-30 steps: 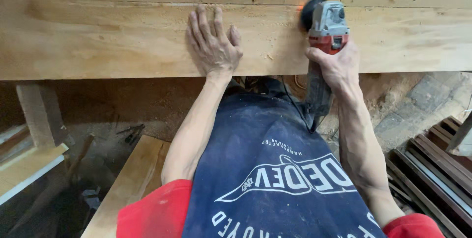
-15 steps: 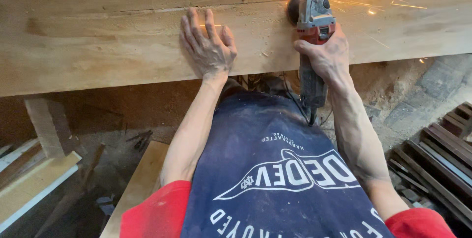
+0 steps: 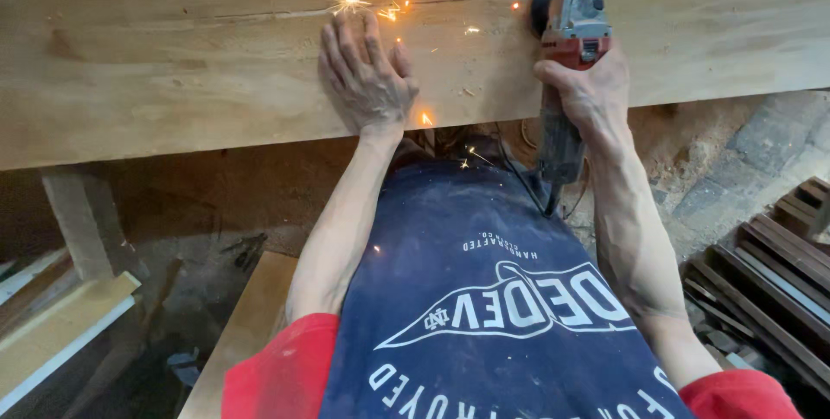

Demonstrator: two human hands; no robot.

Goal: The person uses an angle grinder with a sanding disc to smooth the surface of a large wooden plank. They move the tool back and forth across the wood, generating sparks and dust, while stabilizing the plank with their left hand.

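A wide pale wooden slab [image 3: 173, 64] runs across the top of the view. My left hand [image 3: 365, 73] lies flat on it with fingers spread. My right hand [image 3: 586, 95] grips the body of a red and grey angle grinder [image 3: 572, 30], whose dark disc meets the slab at a seam near the top. Orange sparks [image 3: 380, 8] fly leftward over the wood and around my left hand. A dark blue apron [image 3: 484, 298] covers my front.
Under the slab a wooden leg [image 3: 82, 224] stands at left, with planks [image 3: 52, 324] beside it. A board [image 3: 242, 332] lies below my left arm. Dark slats [image 3: 769, 281] are stacked at right on a dusty stone floor [image 3: 743, 159].
The spark spray, which shot to the right half a second ago, now scatters left over my left hand. The grinder shifted slightly right. My left hand stays flat.
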